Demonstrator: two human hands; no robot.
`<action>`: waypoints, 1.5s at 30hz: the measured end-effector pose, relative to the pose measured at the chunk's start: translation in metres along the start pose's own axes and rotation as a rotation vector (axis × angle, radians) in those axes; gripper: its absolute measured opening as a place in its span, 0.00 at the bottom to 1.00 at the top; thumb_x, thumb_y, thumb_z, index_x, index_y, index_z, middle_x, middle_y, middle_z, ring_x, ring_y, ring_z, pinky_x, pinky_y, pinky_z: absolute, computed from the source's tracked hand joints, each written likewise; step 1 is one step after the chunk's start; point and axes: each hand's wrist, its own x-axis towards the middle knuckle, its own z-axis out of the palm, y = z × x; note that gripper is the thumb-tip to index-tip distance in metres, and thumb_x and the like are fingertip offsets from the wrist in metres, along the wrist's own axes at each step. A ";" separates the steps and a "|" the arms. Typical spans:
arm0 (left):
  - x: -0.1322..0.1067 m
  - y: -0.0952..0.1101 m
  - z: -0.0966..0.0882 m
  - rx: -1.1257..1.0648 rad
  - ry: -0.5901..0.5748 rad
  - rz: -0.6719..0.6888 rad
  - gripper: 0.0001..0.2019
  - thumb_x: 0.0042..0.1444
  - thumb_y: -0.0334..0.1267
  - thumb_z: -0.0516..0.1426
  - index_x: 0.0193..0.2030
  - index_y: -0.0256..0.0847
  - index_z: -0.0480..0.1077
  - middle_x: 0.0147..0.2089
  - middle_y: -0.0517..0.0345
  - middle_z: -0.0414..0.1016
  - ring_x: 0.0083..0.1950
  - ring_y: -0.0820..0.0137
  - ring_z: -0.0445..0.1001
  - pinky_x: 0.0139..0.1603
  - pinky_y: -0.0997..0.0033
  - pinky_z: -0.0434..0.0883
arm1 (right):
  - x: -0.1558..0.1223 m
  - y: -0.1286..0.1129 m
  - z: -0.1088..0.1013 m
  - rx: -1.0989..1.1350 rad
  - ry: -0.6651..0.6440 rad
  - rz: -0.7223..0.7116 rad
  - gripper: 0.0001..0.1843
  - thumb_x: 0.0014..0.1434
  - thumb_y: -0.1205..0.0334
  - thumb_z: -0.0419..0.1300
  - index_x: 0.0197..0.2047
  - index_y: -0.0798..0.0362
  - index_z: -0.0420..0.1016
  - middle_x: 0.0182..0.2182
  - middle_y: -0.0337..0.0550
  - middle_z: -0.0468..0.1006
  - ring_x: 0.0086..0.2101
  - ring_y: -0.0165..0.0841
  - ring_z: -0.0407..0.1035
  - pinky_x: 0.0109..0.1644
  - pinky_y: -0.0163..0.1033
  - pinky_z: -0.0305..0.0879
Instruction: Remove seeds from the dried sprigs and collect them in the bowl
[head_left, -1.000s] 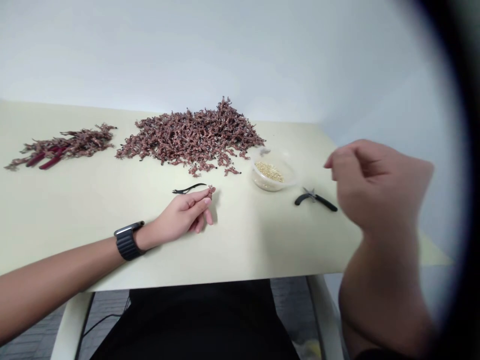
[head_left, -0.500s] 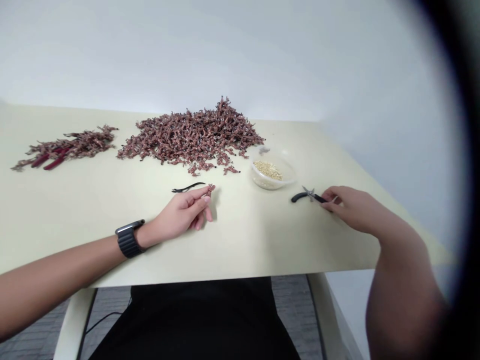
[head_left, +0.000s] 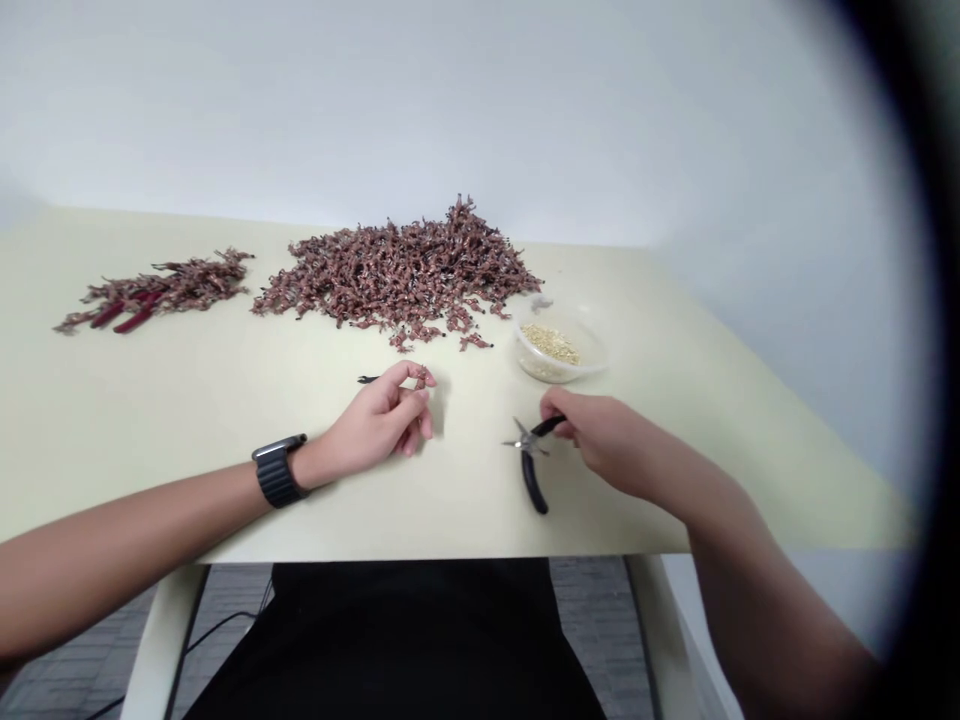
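Note:
My left hand [head_left: 382, 418] pinches a small reddish-brown dried sprig [head_left: 424, 377] between thumb and fingertips, above the table. Mostly hidden behind those fingers lies a small black tool [head_left: 367, 380]. My right hand [head_left: 600, 435] grips one black handle of small steel-jawed pliers [head_left: 534, 462], which tilt down near the table. A dark strap watch [head_left: 279, 470] circles my left wrist.
A large heap of dried reddish-brown sprigs [head_left: 401, 280] covers the far middle of the pale table [head_left: 187, 420]. A smaller heap [head_left: 161, 285] with a red-handled tool [head_left: 131, 315] lies to its left. A clear bowl of pale grains [head_left: 556, 350] stands at the right.
My right hand has come down from above, taken the pliers from the table and drawn them left and toward me. My left hand still pinches the sprig.

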 end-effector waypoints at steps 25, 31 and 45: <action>0.007 -0.005 -0.005 -0.182 -0.019 0.011 0.24 0.70 0.55 0.55 0.32 0.35 0.68 0.22 0.62 0.70 0.17 0.82 0.60 0.18 0.81 0.54 | 0.090 -0.061 0.048 0.488 0.312 -0.138 0.13 0.73 0.53 0.51 0.52 0.48 0.72 0.43 0.44 0.79 0.43 0.38 0.74 0.51 0.47 0.68; 0.006 -0.004 0.000 -0.141 -0.033 0.048 0.24 0.70 0.55 0.55 0.31 0.36 0.65 0.20 0.65 0.67 0.17 0.82 0.60 0.19 0.81 0.57 | 0.079 -0.074 0.057 0.408 0.238 -0.165 0.40 0.59 0.40 0.67 0.67 0.50 0.62 0.59 0.55 0.70 0.55 0.46 0.69 0.57 0.53 0.69; 0.006 -0.004 -0.001 -0.102 -0.010 0.076 0.21 0.70 0.54 0.55 0.37 0.36 0.69 0.23 0.64 0.69 0.19 0.81 0.61 0.20 0.80 0.59 | 0.077 -0.080 0.061 0.424 0.221 -0.127 0.32 0.56 0.45 0.69 0.57 0.50 0.65 0.39 0.42 0.74 0.37 0.38 0.70 0.39 0.43 0.67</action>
